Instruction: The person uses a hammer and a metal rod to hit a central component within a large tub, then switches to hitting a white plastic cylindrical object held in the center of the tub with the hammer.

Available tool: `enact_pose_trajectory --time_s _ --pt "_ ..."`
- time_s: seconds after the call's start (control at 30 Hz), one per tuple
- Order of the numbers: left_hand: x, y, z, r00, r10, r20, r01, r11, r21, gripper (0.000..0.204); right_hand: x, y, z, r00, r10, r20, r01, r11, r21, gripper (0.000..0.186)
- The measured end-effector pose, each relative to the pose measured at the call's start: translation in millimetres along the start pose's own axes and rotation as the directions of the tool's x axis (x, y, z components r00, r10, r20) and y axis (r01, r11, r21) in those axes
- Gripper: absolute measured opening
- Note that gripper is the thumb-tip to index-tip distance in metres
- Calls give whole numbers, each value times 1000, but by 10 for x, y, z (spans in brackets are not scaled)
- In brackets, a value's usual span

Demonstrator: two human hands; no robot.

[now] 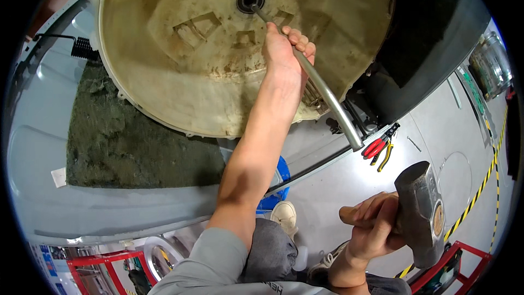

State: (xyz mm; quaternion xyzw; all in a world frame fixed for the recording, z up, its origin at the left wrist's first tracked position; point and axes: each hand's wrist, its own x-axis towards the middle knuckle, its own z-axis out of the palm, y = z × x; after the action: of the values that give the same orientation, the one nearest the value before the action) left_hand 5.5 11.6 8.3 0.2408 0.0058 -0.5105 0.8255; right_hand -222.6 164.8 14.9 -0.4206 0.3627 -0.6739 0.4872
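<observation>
My left hand is wrapped round a long steel rod. The rod slants from lower right up to a round dark bearing, its far tip meeting the bearing's centre. That bearing sits in the middle of a stained cream plastic tub, shaped like a washing machine drum housing. Lower right, my right hand grips a short-handled club hammer by its wooden handle. The hammer's heavy steel head is apart from the rod's free near end.
A dark felt pad lines the grey cabinet panel beneath the tub. A black coil spring hangs at left. Red- and yellow-handled pliers and a bolt lie right. Below are a blue container and red frames.
</observation>
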Motion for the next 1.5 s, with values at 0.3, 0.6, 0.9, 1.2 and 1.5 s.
enact_pose_trajectory --time_s 0.3,0.6,0.9,1.2,1.5 --pt "56 45 -95 999 -6 -34 6 1000 2 46 2 25 -22 1000 -20 20 20 1000 10 16" --pt "-13 165 -19 994 -34 -104 39 998 45 45 10 9 -59 1000 -5 -10 5 1000 -13 11" --pt "21 166 -16 991 -15 -133 24 997 70 44 -5 12 -73 997 -72 34 74 995 -74 9" --pt "16 85 -63 999 19 -43 -18 1000 26 45 -56 83 -170 965 -249 82 258 958 -122 19" --pt "29 106 -1 998 -1 -71 4 999 36 45 -22 322 -368 808 -393 440 560 746 -361 24"
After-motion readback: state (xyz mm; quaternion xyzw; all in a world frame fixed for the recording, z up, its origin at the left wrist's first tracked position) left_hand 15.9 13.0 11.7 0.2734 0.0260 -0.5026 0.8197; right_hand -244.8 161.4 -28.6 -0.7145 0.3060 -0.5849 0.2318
